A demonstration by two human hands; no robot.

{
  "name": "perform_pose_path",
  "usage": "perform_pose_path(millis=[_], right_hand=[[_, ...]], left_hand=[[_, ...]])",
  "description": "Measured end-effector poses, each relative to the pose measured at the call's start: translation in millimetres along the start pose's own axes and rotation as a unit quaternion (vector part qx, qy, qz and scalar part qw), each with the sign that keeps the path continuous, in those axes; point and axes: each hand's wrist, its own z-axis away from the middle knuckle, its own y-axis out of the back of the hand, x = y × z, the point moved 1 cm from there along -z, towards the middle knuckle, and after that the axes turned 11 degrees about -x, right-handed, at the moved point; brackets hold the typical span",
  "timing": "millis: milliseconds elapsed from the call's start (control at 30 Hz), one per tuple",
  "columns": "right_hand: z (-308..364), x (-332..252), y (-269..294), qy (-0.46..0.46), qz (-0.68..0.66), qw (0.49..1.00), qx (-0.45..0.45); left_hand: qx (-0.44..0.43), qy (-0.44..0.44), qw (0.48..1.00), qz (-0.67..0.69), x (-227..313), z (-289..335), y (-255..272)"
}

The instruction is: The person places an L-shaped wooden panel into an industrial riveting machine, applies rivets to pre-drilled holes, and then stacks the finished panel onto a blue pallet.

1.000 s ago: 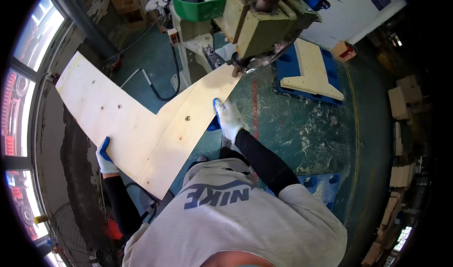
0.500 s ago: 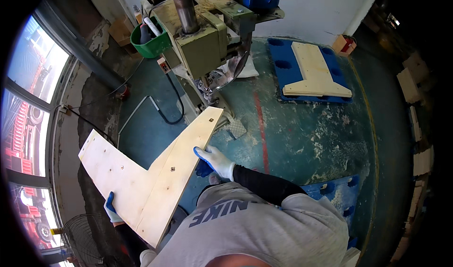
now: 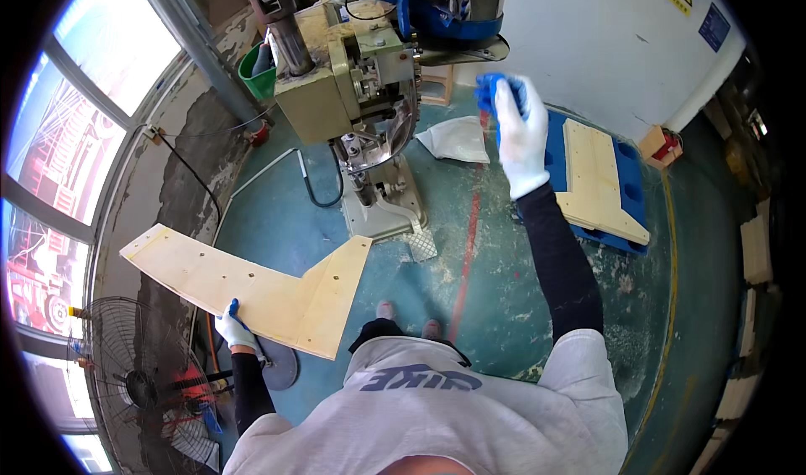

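An angled pale wooden panel (image 3: 277, 290) with several small metal fittings or holes along its face hangs tilted at the left. My left hand (image 3: 236, 328), in a white glove with blue coating, grips the panel's lower edge. My right hand (image 3: 519, 131), gloved the same way, is raised at the right, away from the panel, between the press machine and a stack of panels. Its fingers are loosely bent and somewhat apart, and I see nothing in them. Ahead stands the green press machine (image 3: 315, 106) with a foot pedal (image 3: 421, 244) at its base.
Similar wooden panels (image 3: 592, 181) lie on a blue pallet (image 3: 630, 173) at the right. A white sack (image 3: 457, 139) rests beside the machine. A wire-caged fan (image 3: 138, 357) stands at the lower left, near the windows. A green bucket (image 3: 259, 76) hangs left of the machine.
My right hand has let go of the panel and risen forward to the right. The panel has swung flatter, lower and leftward in my left hand. The view has shifted.
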Motion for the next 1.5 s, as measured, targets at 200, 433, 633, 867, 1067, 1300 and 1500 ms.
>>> perform_pose_path(millis=[200,433,633,867,1067,1300,1500], right_hand=[[-60,-6,-10,0.057,-0.038,0.997,0.017],[-139,-33,-29,0.144,0.003,0.989,-0.027],[-158,-27,-51,0.187,-0.074,0.979,0.014],[-158,-31,-52,0.145,-0.169,0.975,0.014],[-154,-27,-50,0.15,-0.122,0.973,-0.124],[-42,57,20,0.148,-0.159,0.974,-0.057],[120,157,144,-0.203,0.073,0.931,-0.294]], left_hand=[[0.004,-0.016,0.999,-0.03,-6,25,-18],[0.018,-0.015,0.998,-0.064,-42,19,-48],[0.019,0.002,0.999,-0.043,-47,31,-76],[0.058,-0.01,0.998,-0.005,-26,87,-127],[0.116,-0.049,0.992,0.002,-23,137,-134],[0.16,-0.018,0.987,0.016,-33,181,-161],[0.115,0.13,0.98,0.095,-111,209,-229]])
